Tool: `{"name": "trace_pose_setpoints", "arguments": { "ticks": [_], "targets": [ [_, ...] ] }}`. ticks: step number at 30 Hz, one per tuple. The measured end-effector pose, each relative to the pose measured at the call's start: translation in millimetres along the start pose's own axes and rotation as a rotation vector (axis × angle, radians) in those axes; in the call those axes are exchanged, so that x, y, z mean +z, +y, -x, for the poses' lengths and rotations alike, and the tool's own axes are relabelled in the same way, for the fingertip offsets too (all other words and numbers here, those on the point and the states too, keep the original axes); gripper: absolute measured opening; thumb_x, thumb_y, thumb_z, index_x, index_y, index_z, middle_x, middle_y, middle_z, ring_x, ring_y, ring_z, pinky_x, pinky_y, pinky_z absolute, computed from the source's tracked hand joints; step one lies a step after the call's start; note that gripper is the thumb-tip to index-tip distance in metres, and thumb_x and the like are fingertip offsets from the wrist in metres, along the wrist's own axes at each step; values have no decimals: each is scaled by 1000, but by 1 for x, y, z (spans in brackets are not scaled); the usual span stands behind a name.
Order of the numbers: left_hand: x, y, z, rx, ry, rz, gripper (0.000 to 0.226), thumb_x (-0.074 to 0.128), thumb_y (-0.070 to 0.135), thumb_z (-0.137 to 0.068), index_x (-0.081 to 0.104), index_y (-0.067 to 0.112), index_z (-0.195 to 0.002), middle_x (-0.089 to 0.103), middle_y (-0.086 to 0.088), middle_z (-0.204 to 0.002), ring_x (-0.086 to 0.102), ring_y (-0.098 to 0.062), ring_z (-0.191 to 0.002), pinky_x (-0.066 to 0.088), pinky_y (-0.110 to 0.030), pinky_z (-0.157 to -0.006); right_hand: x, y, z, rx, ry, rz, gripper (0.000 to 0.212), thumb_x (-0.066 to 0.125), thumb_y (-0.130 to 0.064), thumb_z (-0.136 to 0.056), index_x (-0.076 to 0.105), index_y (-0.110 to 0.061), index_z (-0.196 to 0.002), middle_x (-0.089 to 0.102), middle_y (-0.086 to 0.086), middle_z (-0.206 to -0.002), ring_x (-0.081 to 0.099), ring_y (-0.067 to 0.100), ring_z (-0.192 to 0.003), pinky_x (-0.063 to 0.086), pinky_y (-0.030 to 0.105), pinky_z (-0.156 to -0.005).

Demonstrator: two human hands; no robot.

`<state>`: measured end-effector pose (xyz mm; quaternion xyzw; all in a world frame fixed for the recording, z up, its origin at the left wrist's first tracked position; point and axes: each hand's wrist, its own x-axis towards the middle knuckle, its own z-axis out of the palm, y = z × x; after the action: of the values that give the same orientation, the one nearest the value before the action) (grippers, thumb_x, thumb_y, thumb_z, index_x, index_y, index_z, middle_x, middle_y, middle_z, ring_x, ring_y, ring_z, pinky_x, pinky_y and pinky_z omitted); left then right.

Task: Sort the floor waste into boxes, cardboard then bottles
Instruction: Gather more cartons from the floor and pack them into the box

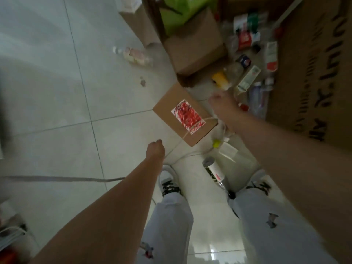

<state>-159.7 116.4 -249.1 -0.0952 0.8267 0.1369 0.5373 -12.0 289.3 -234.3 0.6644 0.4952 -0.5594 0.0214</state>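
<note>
A small brown cardboard box [176,113] with a red-and-white label lies on the tiled floor in front of me. My right hand [222,103] is blurred just past the box's right corner, fingers extended, holding nothing I can see. My left hand [155,149] hangs short of the box's near edge, fingers loosely curled and empty. A plastic bottle [214,171] lies between my shoes. A clear bottle with a yellow cap [225,147] lies by the box. Another bottle [133,55] lies alone at the far left.
An open cardboard box [194,48] with green contents stands beyond the small one. A big printed cardboard sheet [314,63] fills the right side. Several bottles and cartons [253,77] litter the floor between them. A white cord [182,158] runs across the tiles under the small box.
</note>
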Motion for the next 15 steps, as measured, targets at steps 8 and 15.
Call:
{"name": "trace_pose_setpoints", "arguments": {
  "ticks": [8, 15],
  "targets": [
    [56, 5, -128, -13, -80, 258, 61, 33, 56, -97, 49, 12, -137, 57, -10, -134, 56, -28, -117, 46, -41, -98, 67, 34, -85, -14, -252, 163, 62, 62, -38, -93, 35, -16, -145, 56, 2, -120, 57, 11, -80, 42, 27, -59],
    [34, 12, -105, -81, -339, 670, 67, 16, 63, -96, 58, 20, -127, 66, -10, -123, 62, -33, -112, 42, -59, -99, 74, 55, -55, -121, -269, -110, 34, 65, -28, -92, 58, -18, -124, 65, -2, -110, 62, 14, -100, 52, 23, -78]
  ]
}}
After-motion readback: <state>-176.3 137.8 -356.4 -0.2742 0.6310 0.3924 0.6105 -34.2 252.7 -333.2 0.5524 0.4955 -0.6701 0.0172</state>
